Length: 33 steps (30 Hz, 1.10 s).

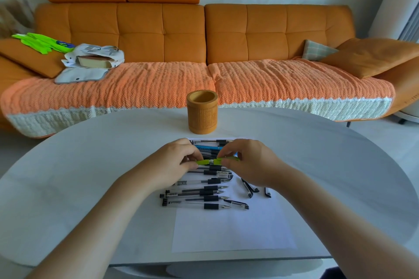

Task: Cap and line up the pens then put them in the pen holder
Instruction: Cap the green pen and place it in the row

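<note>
Two hands meet mid-frame. The left hand (pixel 179 158) pinches the green pen barrel (pixel 203 162) and the right hand (pixel 247 161) pinches its green cap (pixel 223 161). Both are narrow w/ fingertips curled. Cap & barrel sit nearly end to end w/ a pale tip showing between them, not yet closed.

Risks, as I judge:
- The cap could go on skew, then jam or miss the tip & ink the fingers.
- The hands hover right over the row, so a dropped wrist could roll the round pens out of line.
- A loose cap could get nudged off the sheet.

Counts:
- 1 green pen in hand.
- Approx 7 uncapped black pens (pixel 204 193) lie side by side, tips to frame right, just below the hands.
- 4 loose black caps (pixel 237 204) lie lower right of the hands.
- Several capped pens (pixel 210 142) lie just above the hands, incl. a blue one; no. can't tell as the hands cover them.
- All lie on 1 white sheet (pixel 233 229) on 1 pale oval table (pixel 90 176).
- 1 bamboo pen holder (pixel 202 118) stands upright above centre, just beyond the sheet's top edge, w/ no pens sticking out.
- 1 orange sofa (pixel 158 29) fills the top.
</note>
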Each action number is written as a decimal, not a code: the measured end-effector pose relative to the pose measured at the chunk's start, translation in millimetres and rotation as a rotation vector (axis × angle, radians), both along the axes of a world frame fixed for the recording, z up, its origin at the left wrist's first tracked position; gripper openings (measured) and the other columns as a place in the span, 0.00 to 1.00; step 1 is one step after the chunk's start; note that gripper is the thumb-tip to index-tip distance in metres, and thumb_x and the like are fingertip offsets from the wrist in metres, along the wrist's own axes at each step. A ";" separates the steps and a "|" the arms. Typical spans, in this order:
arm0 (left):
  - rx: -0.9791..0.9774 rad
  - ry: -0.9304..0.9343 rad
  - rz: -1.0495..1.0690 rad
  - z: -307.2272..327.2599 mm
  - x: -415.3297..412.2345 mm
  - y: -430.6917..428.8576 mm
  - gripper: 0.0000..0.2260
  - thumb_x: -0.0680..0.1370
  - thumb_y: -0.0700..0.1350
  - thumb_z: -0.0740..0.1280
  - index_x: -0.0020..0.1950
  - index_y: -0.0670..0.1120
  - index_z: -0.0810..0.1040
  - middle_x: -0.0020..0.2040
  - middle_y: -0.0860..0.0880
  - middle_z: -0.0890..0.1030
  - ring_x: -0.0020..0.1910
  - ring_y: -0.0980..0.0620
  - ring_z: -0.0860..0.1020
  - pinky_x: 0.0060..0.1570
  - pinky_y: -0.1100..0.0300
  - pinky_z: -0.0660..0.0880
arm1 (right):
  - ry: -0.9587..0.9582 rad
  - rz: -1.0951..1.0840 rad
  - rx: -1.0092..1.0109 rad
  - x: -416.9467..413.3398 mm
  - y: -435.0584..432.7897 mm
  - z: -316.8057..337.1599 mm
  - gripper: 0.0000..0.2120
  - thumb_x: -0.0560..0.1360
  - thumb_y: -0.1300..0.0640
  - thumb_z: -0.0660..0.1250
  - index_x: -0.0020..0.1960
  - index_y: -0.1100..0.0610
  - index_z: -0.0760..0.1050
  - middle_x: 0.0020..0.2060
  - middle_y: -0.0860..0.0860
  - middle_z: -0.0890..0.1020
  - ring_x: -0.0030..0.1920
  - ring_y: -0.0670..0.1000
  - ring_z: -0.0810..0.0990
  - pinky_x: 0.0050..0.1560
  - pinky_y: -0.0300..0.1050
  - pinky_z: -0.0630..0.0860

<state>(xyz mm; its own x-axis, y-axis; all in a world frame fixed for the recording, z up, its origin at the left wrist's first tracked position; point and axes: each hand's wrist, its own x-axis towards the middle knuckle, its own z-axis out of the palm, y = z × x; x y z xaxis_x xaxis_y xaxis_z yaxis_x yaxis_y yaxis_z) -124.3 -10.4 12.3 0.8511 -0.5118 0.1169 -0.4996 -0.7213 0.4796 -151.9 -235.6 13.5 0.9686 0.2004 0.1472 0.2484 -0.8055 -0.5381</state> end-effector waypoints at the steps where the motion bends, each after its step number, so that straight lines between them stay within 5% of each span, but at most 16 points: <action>1: -0.005 0.000 -0.008 -0.1 -0.2 -1.5 0.06 0.78 0.45 0.69 0.53 0.53 0.80 0.49 0.58 0.74 0.46 0.62 0.73 0.46 0.66 0.69 | 0.001 0.008 0.005 -0.9 1.4 -0.3 0.06 0.76 0.49 0.67 0.52 0.43 0.81 0.42 0.36 0.78 0.38 0.36 0.74 0.37 0.31 0.64; 5: 0.023 -0.022 -0.018 -0.7 -3.5 -6.9 0.04 0.79 0.49 0.67 0.52 0.57 0.79 0.49 0.57 0.74 0.46 0.57 0.74 0.47 0.54 0.74 | -0.005 0.071 0.044 -2.4 7.7 -1.5 0.06 0.76 0.50 0.68 0.52 0.46 0.82 0.42 0.38 0.78 0.39 0.38 0.75 0.39 0.31 0.66; 10: -0.049 0.096 0.037 4.2 -5.5 -6.6 0.03 0.80 0.54 0.62 0.48 0.59 0.74 0.43 0.54 0.78 0.41 0.53 0.76 0.43 0.52 0.74 | -0.011 0.115 0.135 -4.3 12.0 -2.3 0.06 0.77 0.54 0.69 0.52 0.50 0.82 0.40 0.41 0.79 0.39 0.37 0.75 0.39 0.29 0.70; 15: 0.046 0.184 0.048 5.0 -7.5 -13.3 0.06 0.81 0.53 0.61 0.46 0.56 0.76 0.42 0.54 0.78 0.39 0.55 0.75 0.39 0.57 0.70 | -0.023 0.065 0.236 -4.1 15.8 -3.8 0.05 0.78 0.55 0.68 0.51 0.51 0.82 0.34 0.41 0.76 0.33 0.37 0.74 0.35 0.30 0.68; 20: 0.071 0.052 0.041 6.1 -7.3 -6.2 0.07 0.80 0.53 0.63 0.48 0.55 0.80 0.38 0.53 0.79 0.33 0.57 0.74 0.33 0.60 0.67 | 0.015 0.079 0.236 -3.3 14.2 -4.6 0.06 0.79 0.55 0.67 0.52 0.52 0.83 0.31 0.45 0.77 0.28 0.42 0.71 0.31 0.36 0.68; 23: 0.140 -0.060 0.052 9.3 -7.4 -3.8 0.07 0.80 0.56 0.62 0.53 0.61 0.79 0.36 0.55 0.78 0.35 0.57 0.75 0.33 0.59 0.67 | 0.020 0.102 0.258 -5.4 12.5 -2.6 0.07 0.79 0.57 0.65 0.51 0.54 0.82 0.32 0.47 0.79 0.27 0.42 0.69 0.29 0.34 0.67; 29: 0.148 -0.057 0.026 5.9 -8.9 -9.6 0.12 0.82 0.55 0.57 0.59 0.54 0.78 0.45 0.56 0.78 0.44 0.55 0.76 0.43 0.55 0.73 | -0.065 0.101 0.257 -11.3 12.2 -3.5 0.08 0.79 0.57 0.66 0.53 0.53 0.84 0.35 0.47 0.82 0.28 0.43 0.72 0.30 0.34 0.68; 33: 0.095 -0.133 -0.044 1.1 -12.6 -9.9 0.11 0.81 0.54 0.61 0.59 0.56 0.80 0.49 0.58 0.79 0.48 0.57 0.76 0.47 0.54 0.75 | 0.023 0.057 0.326 -14.2 9.8 -9.6 0.08 0.79 0.58 0.66 0.50 0.54 0.84 0.28 0.39 0.79 0.27 0.41 0.72 0.30 0.30 0.67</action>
<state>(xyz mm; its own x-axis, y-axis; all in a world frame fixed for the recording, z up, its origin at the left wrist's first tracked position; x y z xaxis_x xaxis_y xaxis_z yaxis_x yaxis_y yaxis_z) -136.9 -20.3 13.4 0.8079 -0.5624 0.1758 -0.5862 -0.7364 0.3379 -166.1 -225.8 3.9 0.9611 0.2000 0.1906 0.2727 -0.5756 -0.7710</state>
